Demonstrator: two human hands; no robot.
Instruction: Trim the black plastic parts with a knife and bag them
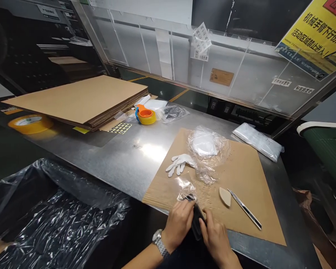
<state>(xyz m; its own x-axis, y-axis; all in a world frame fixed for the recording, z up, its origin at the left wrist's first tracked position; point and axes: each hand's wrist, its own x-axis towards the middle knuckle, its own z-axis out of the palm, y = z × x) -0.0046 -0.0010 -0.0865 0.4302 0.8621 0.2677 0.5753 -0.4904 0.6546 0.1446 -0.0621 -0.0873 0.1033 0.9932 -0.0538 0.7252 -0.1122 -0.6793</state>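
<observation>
A small dark object (196, 223) is held between both hands at the front edge of the cardboard sheet (240, 179). My left hand (179, 220), with a watch on its wrist, grips it from the left and top. From the right, my right hand (215, 234) presses its thumb and fingers on it. Just beyond the fingers lies a clear plastic bag (184, 184). To the right are a beige wedge-shaped piece (224, 197) and a metal utility knife (245, 209). A white glove (180, 164) rests farther back, beside a clear bag of white pieces (204, 144).
Cardboard sheets (81, 97) are stacked at the left, near yellow tape (30, 123) and an orange tape dispenser (145, 114). A black-lined bin (61, 216) stands at front left. A white packet (257, 141) lies back right, below a clear panel (182, 56).
</observation>
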